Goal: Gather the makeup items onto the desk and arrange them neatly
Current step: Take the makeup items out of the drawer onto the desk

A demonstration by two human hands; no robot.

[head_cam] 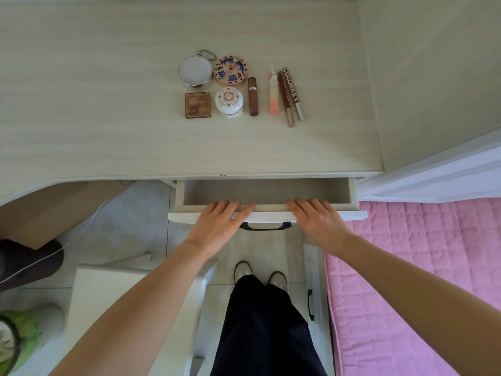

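Makeup items lie in neat rows on the pale desk [108, 118]: a round silver mirror compact [194, 69], a patterned round compact [231, 70], a brown square palette [198, 105], a white floral jar [229, 102], a brown lipstick tube [253, 96], a peach-white tube [273, 95] and two slim lip tubes [291, 95]. Below the desk edge a drawer [267, 191] stands pulled out, its inside bare. My left hand [222, 221] and my right hand [317, 218] both rest flat on the drawer's front panel, fingers over its top edge.
A black drawer handle [264, 226] shows between my hands. A bed with a pink quilt [420, 267] is at the right. A white stool [122, 294] stands at lower left, with a cardboard box [54, 210] and a green-lined bin [16, 337] beyond it.
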